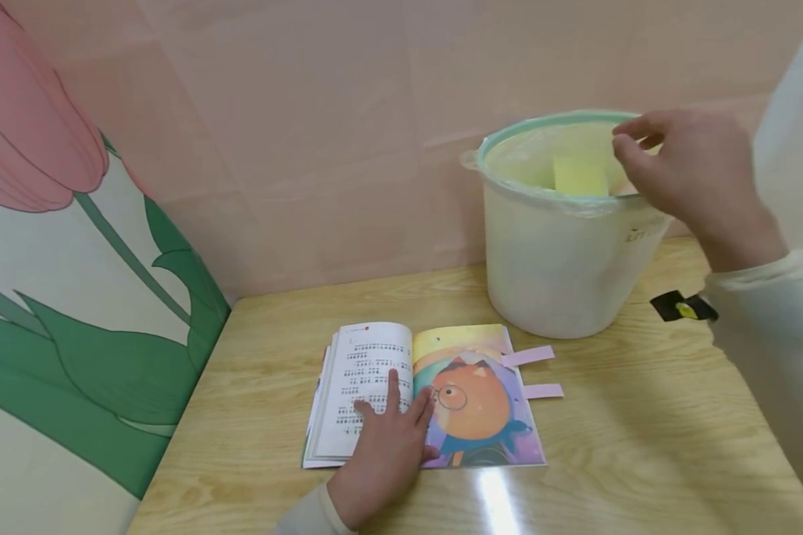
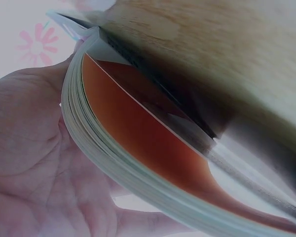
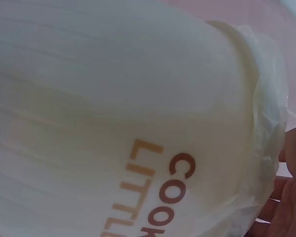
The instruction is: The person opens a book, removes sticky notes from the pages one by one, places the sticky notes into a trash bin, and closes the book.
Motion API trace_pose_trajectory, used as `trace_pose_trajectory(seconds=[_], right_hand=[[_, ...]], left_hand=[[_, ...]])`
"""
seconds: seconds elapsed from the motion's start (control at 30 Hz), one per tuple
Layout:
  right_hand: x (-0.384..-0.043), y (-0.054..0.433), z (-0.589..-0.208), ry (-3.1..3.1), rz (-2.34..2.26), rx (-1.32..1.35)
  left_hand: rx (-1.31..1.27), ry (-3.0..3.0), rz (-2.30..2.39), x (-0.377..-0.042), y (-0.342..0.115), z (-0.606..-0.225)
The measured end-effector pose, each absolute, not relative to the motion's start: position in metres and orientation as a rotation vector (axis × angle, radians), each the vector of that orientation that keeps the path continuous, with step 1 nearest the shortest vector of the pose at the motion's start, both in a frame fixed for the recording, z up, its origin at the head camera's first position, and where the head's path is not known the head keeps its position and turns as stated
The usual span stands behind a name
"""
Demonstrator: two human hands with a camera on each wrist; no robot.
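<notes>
On a wood-grain table point(image 1: 274, 334) before a pink wall point(image 1: 321, 148), we see an open book point(image 1: 482, 423), the left hand point(image 1: 389, 446) resting on its pages, fingers spread. Well apart, the right hand point(image 1: 699, 167), fingers loosely bent, hangs at the rim of a bag-lined bin point(image 1: 555, 260) showing a yellow slip point(image 1: 578, 177).

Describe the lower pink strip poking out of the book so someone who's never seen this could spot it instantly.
Find the white bin on the wood-grain table; below it in the head view lies an open book. Two pale pink strips jut from the book's right edge, beside an orange animal picture. Yours is the lower strip, nearly level, not slanting like the upper one.
</notes>
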State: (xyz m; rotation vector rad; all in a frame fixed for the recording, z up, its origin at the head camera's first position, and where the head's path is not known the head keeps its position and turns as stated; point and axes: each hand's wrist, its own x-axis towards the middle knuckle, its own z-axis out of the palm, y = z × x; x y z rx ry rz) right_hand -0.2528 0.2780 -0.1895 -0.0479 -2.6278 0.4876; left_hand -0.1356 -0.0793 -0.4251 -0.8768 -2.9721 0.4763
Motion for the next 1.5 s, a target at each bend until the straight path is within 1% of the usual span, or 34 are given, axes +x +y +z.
trace_pose_trajectory(seconds=[0.17,0.3,0.4,0.5,0.63,0.77,0.97,1.2,1.4,1.5], right_hand=[[-0.244,0.267,-0.196,-2.519,0.502,0.018],[-0.232,0.251,-0.207,-2.328,0.537,0.153],[-0.218,0.233,-0.229,-2.129,0.619,0.270],[-0.202,0.212,-0.261,-1.985,0.707,0.395],[-0.190,0.190,-0.296,-2.101,0.688,0.549],[-0.195,0.181,-0.310,-2.499,0.534,0.643],[-0.207,0.187,-0.324,-2.974,0.310,0.703],[-0.220,0.193,-0.340,-3.077,0.288,0.799],[-0.226,0.197,-0.350,-3.075,0.308,0.925],[-0.227,0.198,-0.355,-3.125,0.316,0.938]], left_hand=[[-0.870,-2.963,0.481,-0.134,-0.080,-0.424],[-0.870,-2.938,0.489,-0.134,-0.081,-0.424],[-0.861,-2.923,0.497,-0.134,-0.082,-0.422],[-0.860,-2.944,0.489,-0.131,-0.084,-0.419],[-0.881,-2.991,0.442,-0.131,-0.086,-0.413],[-0.887,-3.000,0.407,-0.136,-0.086,-0.407],[-0.896,-3.029,0.372,-0.140,-0.088,-0.408],[-0.847,-3.068,0.308,-0.135,-0.093,-0.412],[-0.831,-3.045,0.359,-0.129,-0.093,-0.414],[-0.830,-3.050,0.391,-0.128,-0.091,-0.416]])
